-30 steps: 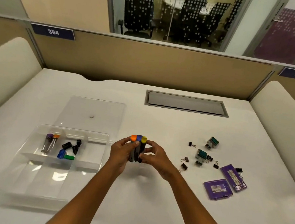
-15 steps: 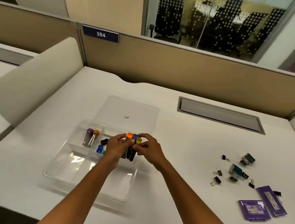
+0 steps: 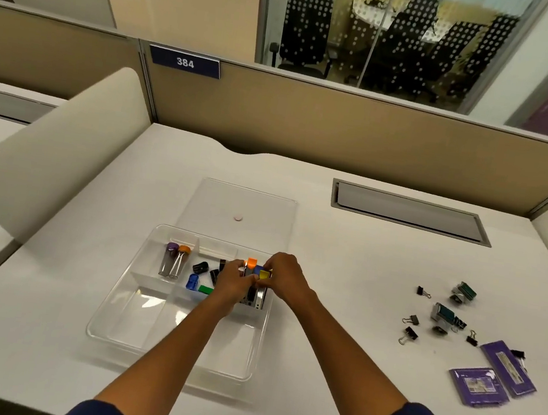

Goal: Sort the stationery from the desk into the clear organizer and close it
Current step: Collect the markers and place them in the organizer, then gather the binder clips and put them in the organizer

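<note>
Both hands, left (image 3: 231, 279) and right (image 3: 286, 279), pinch 3 capped tubes (image 3: 255, 274) over the organizer (image 3: 120, 323); uneven release could topple them across compartments.

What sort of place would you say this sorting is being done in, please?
Most likely an open-plan office: a white desk enclosed by a tan partition bearing a numbered plate, 384, and behind glass a meeting room with black chairs.

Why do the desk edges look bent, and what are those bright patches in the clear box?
Head view: the wide-angle lens bows the white desk and partition lines; the patches are ceiling-light glare on the clear plastic organizer's empty front compartments.
</note>
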